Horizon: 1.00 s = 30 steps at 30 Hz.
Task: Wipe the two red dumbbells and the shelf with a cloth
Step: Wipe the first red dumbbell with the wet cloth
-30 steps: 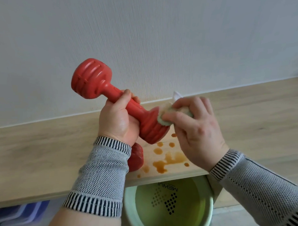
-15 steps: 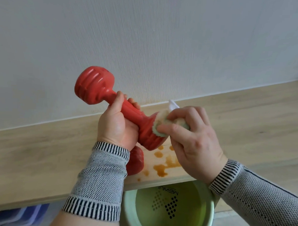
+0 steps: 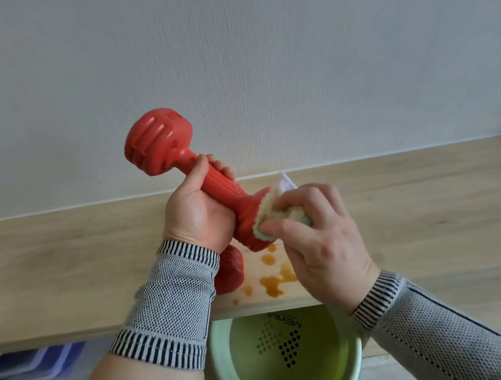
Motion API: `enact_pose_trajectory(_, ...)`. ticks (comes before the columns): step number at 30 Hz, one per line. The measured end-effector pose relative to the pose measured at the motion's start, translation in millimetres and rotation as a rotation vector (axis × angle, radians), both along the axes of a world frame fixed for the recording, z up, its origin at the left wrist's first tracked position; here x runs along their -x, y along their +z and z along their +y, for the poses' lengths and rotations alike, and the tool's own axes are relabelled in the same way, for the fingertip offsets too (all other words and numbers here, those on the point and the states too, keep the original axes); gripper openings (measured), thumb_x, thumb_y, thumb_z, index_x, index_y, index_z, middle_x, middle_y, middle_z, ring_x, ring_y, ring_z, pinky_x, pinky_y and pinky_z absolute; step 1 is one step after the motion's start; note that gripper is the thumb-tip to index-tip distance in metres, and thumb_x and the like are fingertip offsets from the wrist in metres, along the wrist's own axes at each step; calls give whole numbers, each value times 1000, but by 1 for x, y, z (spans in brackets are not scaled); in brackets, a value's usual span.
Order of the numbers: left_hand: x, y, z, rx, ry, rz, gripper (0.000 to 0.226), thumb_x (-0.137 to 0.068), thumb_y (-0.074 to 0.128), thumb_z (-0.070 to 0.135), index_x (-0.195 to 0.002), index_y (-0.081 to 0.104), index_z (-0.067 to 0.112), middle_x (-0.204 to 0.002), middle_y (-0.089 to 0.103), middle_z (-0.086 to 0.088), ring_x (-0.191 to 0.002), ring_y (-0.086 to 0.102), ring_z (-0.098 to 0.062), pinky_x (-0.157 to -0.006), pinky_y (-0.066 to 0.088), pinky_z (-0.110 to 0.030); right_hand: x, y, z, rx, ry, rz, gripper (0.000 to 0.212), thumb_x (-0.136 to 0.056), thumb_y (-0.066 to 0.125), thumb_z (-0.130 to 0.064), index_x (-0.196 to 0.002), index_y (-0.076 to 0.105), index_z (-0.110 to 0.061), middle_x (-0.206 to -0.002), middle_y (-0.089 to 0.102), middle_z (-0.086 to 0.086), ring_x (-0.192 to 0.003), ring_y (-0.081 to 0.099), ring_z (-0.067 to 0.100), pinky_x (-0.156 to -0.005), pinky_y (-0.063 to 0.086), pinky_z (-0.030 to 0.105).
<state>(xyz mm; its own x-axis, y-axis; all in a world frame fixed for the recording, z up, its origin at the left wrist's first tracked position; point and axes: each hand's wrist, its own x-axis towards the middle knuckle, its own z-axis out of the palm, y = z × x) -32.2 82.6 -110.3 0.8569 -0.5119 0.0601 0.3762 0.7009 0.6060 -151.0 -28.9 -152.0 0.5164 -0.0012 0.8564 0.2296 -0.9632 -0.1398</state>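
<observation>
Second dumbbell [image 3: 230, 270] mostly hidden behind left hand [image 3: 196, 213] and its sleeve

Two dumbbells [image 3: 171, 146] [image 3: 230, 269], one cloth [image 3: 274, 211].

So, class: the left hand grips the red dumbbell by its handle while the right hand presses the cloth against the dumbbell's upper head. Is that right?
Not quite. In the head view the right hand presses the cloth against the lower head of the red dumbbell; the left hand grips its handle.
</observation>
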Motion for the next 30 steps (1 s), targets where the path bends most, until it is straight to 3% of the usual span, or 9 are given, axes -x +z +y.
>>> enact_pose_trajectory(8, 1, 2, 0, -39, 26, 15, 10, -79, 60, 24, -84, 53, 17, -71, 53, 4, -62, 52, -9, -70, 45, -21, -1, 4, -5, -40, -29, 0, 25, -85, 50, -7, -90, 73, -13, -98, 61, 14, -92, 48, 29, -72, 48, 43)
enact_pose_trajectory(12, 3, 4, 0, -21, 29, 47, 7, -87, 57, 20, -84, 53, 16, -72, 53, 3, -62, 52, -9, -69, 47, -19, 0, 0, 1, 12, 15, 26, 24, -84, 51, -9, -89, 73, -16, -99, 62, 13, -93, 49, 31, -70, 48, 47)
enact_pose_trajectory(16, 7, 6, -2, -32, 66, 66, 15, -96, 52, 19, -82, 52, 16, -68, 53, 4, -58, 51, -8, -56, 52, -20, -2, 4, -10, -87, -61, 12, 26, -86, 48, -9, -90, 73, -13, -100, 60, 14, -92, 46, 28, -70, 49, 44)
enact_pose_trajectory(21, 9, 8, -4, -49, 90, 106, 19, -98, 51, 16, -79, 51, 16, -65, 52, 4, -50, 52, -7, -51, 50, -17, -3, -4, 2, 11, 20, 44, 24, -81, 53, -7, -89, 74, -16, -101, 62, 13, -94, 49, 31, -71, 48, 47)
enact_pose_trajectory(26, 5, 7, -4, -93, 124, 85, 15, -96, 55, 19, -82, 53, 17, -66, 54, 5, -60, 51, -9, -59, 49, -20, -5, 2, -13, -56, -77, 16, 25, -82, 51, -6, -91, 74, -13, -101, 60, 15, -94, 45, 29, -70, 49, 46)
enact_pose_trajectory(30, 12, 13, -8, -97, 136, 107, 18, -99, 51, 19, -81, 49, 18, -69, 46, 4, -62, 44, -9, -41, 49, -22, -5, -6, 5, 30, 6, 21, 22, -82, 56, -7, -89, 74, -18, -100, 63, 13, -94, 49, 32, -69, 47, 48)
